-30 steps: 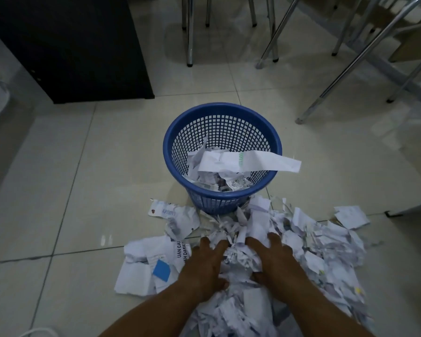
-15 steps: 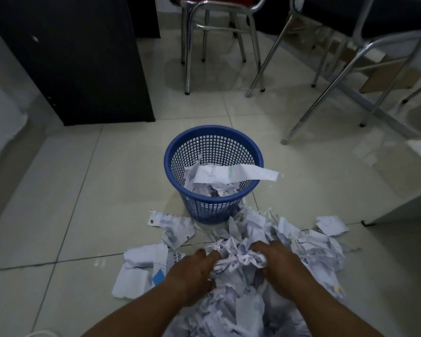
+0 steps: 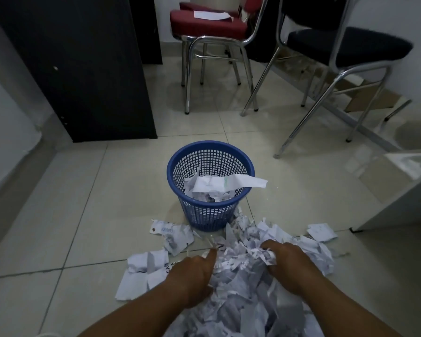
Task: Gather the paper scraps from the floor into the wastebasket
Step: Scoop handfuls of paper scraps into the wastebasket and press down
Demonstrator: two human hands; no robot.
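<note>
On the pale tile floor (image 3: 83, 215), right by the blue wastebasket (image 3: 204, 215), the left hand (image 3: 192, 276) and right hand (image 3: 289, 261) curl around a clump of paper scraps (image 3: 243, 271). Basket's partly full; chairs (image 3: 204, 25) and a black cabinet (image 3: 83, 69) stand behind it.

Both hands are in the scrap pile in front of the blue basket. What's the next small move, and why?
Probably squeeze the bunch of scraps between the left hand and right hand and lift it straight up. They flank it, the right one curled over it, but it rests on the pile, and the wastebasket stands just beyond with room inside.
</note>
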